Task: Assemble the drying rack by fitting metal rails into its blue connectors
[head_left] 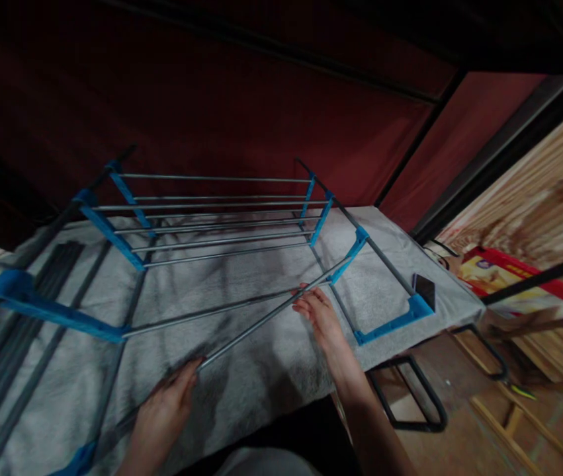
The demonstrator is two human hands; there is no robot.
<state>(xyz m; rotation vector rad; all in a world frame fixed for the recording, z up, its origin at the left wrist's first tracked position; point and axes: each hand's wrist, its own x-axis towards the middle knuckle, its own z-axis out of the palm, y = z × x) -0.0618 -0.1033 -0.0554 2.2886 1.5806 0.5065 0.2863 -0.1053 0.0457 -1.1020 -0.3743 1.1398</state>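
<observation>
A thin grey metal rod (251, 330) slants across the front of a rack frame, its far end at a blue plastic bracket (349, 256) on the right side; I cannot tell whether it sits in a hole there. My left hand (169, 400) is closed around the rod's nearer part. Further up, my right hand (315, 307) grips the same rod between thumb and fingers. Just behind it, another rod (212, 309) runs from a left blue bracket (63, 314) to the right side. Several more rods (221, 241) span the paired blue brackets at the back.
A grey cloth (261, 370) covers the table. Loose dark tubes (47, 291) lie at the left. A phone (424, 291) rests near the right bracket (395, 324). Beyond the table's right edge are a dark metal frame (434, 396), a red and yellow box (514, 277) and wooden pieces (509, 423).
</observation>
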